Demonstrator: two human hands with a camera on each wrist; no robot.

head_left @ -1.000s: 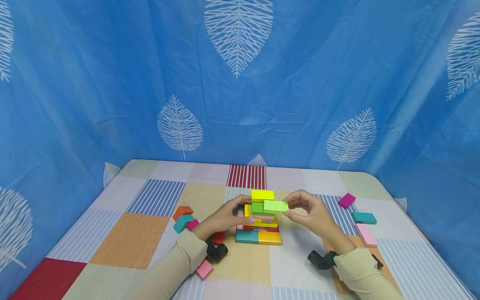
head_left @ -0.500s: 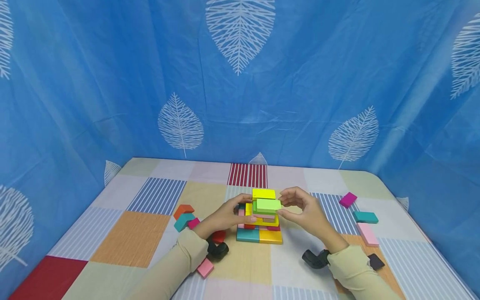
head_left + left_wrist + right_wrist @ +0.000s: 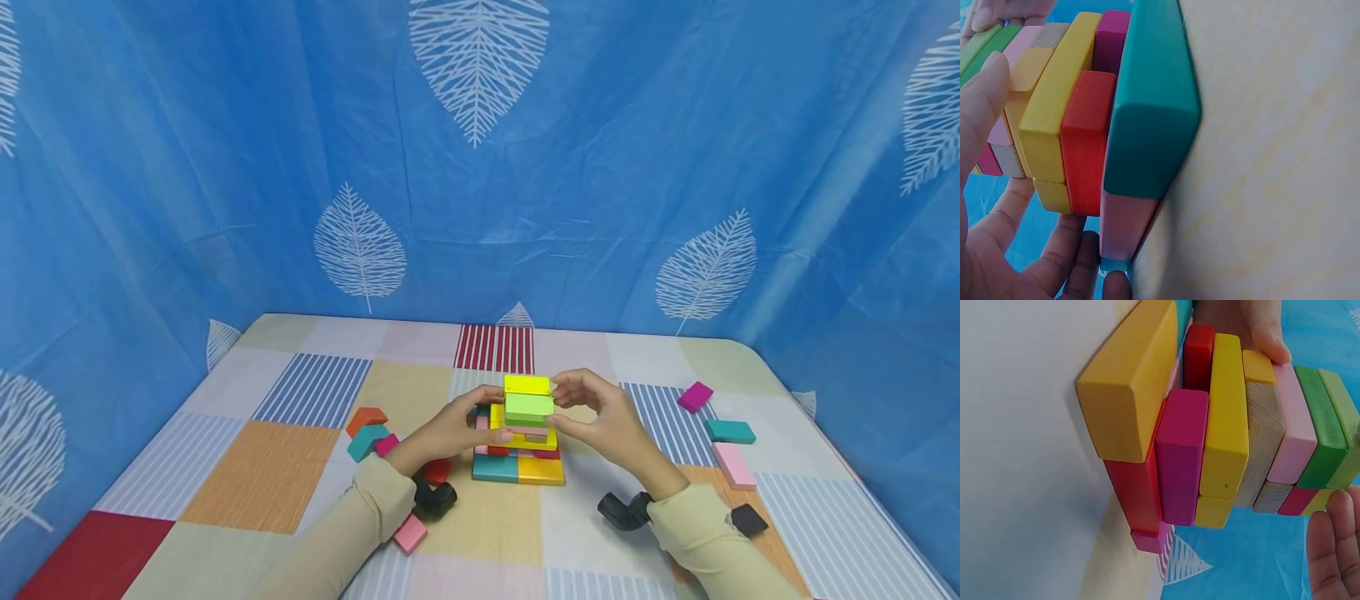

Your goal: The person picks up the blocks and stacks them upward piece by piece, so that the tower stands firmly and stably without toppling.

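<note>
A layered tower of coloured wooden blocks (image 3: 542, 472) stands in front of me. On its top layer a light green block (image 3: 528, 408) lies beside a yellow block (image 3: 527, 384). My left hand (image 3: 453, 427) reaches round the tower's left side, thumb in front by the orange and pink blocks, fingers curved behind. At the right end of the top layer my right hand (image 3: 600, 417) has its thumb against the light green block and its fingers by the yellow one. A green block (image 3: 1321, 425) and a pink block (image 3: 1294, 422) sit below in the right wrist view.
Loose orange, teal (image 3: 367, 442), magenta, red and pink blocks (image 3: 410, 533) lie left of the tower around my left forearm. On the right are magenta (image 3: 696, 397), teal (image 3: 731, 431), pink and dark (image 3: 748, 520) blocks. A blue leaf-print curtain (image 3: 480, 208) surrounds the patchwork-covered table.
My right hand has moved left and slid the light green block in over the green one, so it now lines up in front of the yellow block. The left hand has stayed at the tower.
</note>
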